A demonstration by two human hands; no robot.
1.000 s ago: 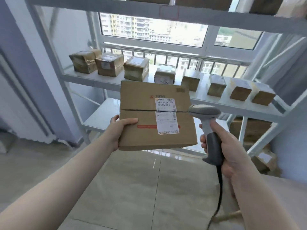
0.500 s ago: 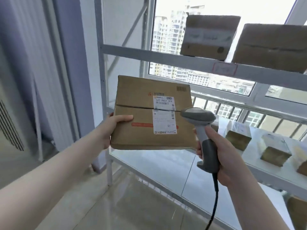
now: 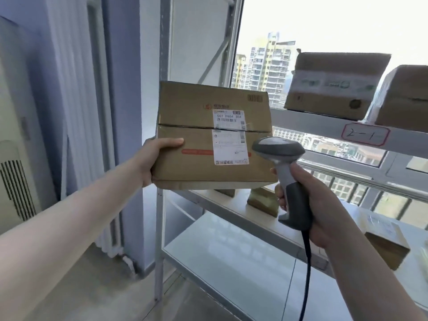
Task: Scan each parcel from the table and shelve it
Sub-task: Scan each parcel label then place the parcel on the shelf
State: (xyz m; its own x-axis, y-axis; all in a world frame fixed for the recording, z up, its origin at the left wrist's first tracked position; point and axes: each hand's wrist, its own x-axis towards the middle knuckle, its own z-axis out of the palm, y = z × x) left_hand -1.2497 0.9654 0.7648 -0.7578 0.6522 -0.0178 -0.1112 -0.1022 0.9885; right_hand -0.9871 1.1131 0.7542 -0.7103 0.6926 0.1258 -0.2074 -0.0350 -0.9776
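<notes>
My left hand grips the left edge of a flat brown cardboard parcel, held up in front of the white shelf rack. A white shipping label with barcodes faces me on the parcel's front. My right hand is closed around the handle of a grey corded barcode scanner. The scanner's head sits just right of the label, close to the parcel's lower right corner.
A white metal shelf rack stands before a window. Its upper shelf, tagged "2-1", carries two brown boxes. Small parcels rest on the middle shelf. The lower shelf board is bare white. A radiator lines the left wall.
The view has swung up and left, from the middle shelf to the upper one. Parcel and scanner rose with it, still held the same way, scanner beside the label.
</notes>
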